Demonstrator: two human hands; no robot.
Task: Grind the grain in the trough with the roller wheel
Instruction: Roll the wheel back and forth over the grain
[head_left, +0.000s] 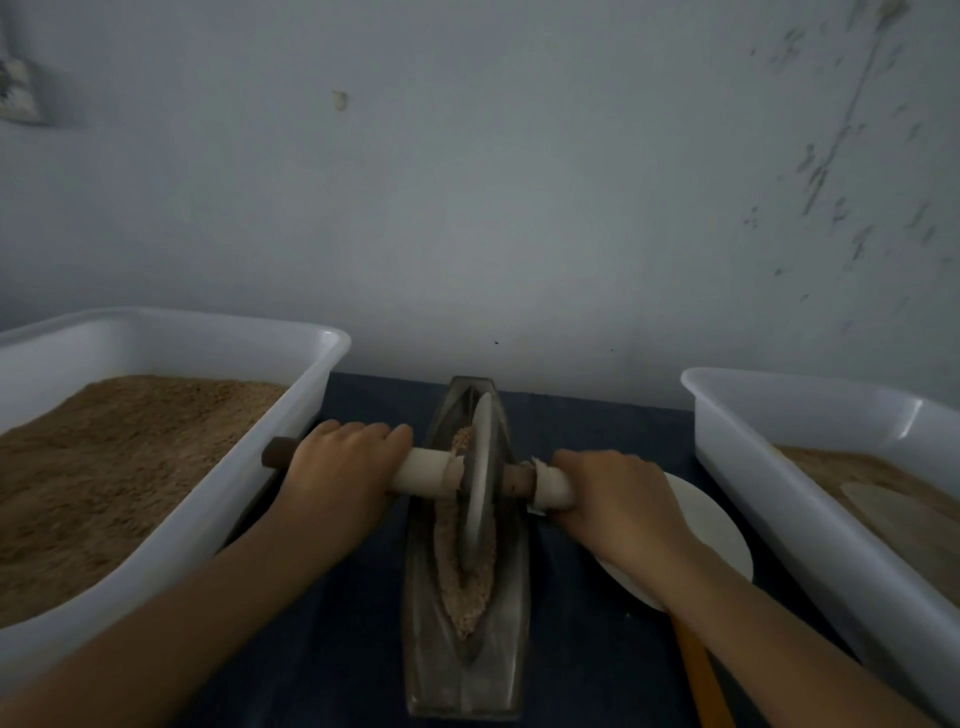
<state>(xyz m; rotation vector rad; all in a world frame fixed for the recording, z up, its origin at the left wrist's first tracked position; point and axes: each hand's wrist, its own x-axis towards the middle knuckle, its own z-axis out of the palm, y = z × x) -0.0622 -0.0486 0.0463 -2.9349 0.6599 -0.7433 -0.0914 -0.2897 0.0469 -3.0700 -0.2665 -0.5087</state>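
My left hand (340, 462) has a closed grip around the left end of the axle handle (426, 472), fingers curled over its pale wrapping. My right hand (615, 493) grips the right end the same way. Between them the roller wheel (480, 473) stands upright in the trough (465, 670), a long dark boat-shaped vessel lying lengthwise away from me on the desk (343, 649). The grain (465, 592) lies along the trough's groove, mostly on the near side of the wheel. A white tub (218, 499) of brown grain sits to the left, another white tub (810, 499) to the right. A white plate (717, 540) lies partly under my right wrist.
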